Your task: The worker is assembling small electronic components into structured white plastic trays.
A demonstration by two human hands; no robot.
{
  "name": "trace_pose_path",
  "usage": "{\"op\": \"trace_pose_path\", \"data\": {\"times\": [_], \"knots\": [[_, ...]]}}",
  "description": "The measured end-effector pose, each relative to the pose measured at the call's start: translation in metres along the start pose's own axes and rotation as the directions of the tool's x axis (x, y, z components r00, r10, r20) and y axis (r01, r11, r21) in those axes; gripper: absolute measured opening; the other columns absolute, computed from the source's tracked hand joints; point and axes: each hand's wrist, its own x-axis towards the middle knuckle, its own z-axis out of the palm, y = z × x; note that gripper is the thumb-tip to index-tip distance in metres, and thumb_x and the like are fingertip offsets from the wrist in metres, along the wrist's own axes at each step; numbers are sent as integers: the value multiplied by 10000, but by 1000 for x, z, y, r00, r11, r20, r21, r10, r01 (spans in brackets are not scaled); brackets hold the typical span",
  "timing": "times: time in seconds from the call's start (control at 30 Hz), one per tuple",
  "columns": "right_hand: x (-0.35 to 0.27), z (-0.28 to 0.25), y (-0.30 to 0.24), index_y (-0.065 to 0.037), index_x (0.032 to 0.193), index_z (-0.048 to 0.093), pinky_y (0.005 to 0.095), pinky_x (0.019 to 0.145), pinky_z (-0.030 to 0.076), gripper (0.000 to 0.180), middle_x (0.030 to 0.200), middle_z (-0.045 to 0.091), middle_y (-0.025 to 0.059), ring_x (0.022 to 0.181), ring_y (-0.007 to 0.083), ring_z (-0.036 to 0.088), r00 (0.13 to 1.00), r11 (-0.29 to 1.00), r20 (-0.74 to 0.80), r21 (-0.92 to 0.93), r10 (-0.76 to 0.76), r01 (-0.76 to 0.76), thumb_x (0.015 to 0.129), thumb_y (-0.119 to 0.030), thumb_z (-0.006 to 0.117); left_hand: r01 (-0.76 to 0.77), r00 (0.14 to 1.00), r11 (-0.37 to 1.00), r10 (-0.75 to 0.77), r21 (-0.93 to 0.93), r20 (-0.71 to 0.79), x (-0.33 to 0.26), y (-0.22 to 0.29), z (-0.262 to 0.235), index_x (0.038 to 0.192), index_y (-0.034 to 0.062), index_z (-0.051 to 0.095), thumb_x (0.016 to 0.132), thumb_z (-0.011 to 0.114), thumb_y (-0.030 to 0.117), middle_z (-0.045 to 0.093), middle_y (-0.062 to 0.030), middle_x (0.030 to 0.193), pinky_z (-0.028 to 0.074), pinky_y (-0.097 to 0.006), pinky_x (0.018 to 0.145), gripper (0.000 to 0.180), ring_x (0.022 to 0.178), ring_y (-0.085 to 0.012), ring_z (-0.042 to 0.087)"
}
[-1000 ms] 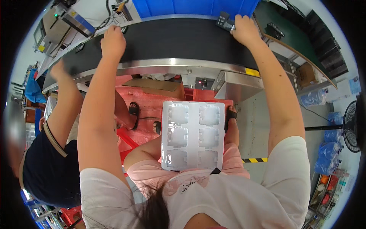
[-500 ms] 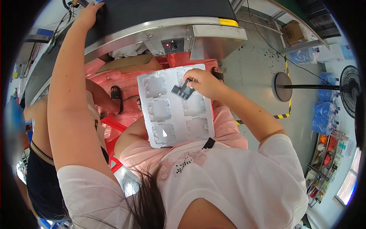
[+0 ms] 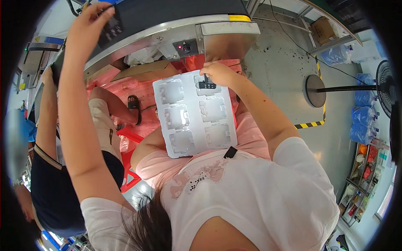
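Note:
A white moulded plastic tray [image 3: 194,115] with several square pockets lies on my lap. My right hand [image 3: 217,74] rests at its far right pocket, fingers closed on a small black part [image 3: 206,83] set into that pocket. My left hand [image 3: 94,19] is stretched far up to the dark conveyor belt [image 3: 176,10], gripping another small black part [image 3: 109,27] at the belt's near edge. The other pockets of the tray look empty.
The conveyor's metal frame [image 3: 167,35] with a small control box [image 3: 185,47] runs across the top. Another person in dark clothes [image 3: 50,175] sits at my left, an arm on the belt. Red crates [image 3: 134,94] lie below the frame. A fan stand [image 3: 316,90] and blue bags [image 3: 362,125] stand right.
My right hand came down from the belt with a black part and has placed it at the tray's far right pocket. My left hand stayed up on the belt and now grips a part.

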Motion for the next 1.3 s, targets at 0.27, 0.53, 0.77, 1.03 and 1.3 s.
{"op": "trace_pose_path", "data": {"times": [0.27,0.53,0.77,1.03,1.3], "knots": [[3,13,3,-95,997,626,396,796,429,260,956,568,98,971,301,510,997,996,2,-53,-73,73,787,0,506,580,815,617,-423,-533,396,-136,7,120,964,41,652,809,666,179,616,7,771,437,-217,574,209,660,-68,546],[-27,38,-31,-143,1170,562,494,932,347,412,1245,468,132,1182,313,411,966,922,-252,-383,-54,-49,768,-69,519,375,861,923,-310,-91,403,-192,-62,237,1042,23,625,767,674,141,626,-126,891,486,-326,647,304,729,-224,600],[-76,72,-53,-18,1248,459,528,1004,269,503,1335,383,179,1254,322,339,980,888,-200,-452,-2,-90,833,-287,546,15,988,991,-36,136,153,-241,-25,222,1138,96,570,734,675,157,479,-147,1184,404,-426,881,422,1065,-320,489],[-83,66,-56,-37,1310,393,570,1002,257,559,1381,321,183,1281,341,306,985,845,-164,-518,53,-131,859,-340,523,-91,983,887,8,452,181,-265,-40,214,1173,184,560,851,559,280,436,-89,1295,330,-497,957,337,1221,-280,387],[-99,60,-63,-93,1310,409,579,986,271,539,1390,274,222,1285,383,276,984,872,-93,-456,153,-179,839,-309,557,16,936,962,-110,273,333,-244,-50,204,930,90,652,727,691,280,455,-88,1216,388,-447,887,281,1132,-270,423]]}}
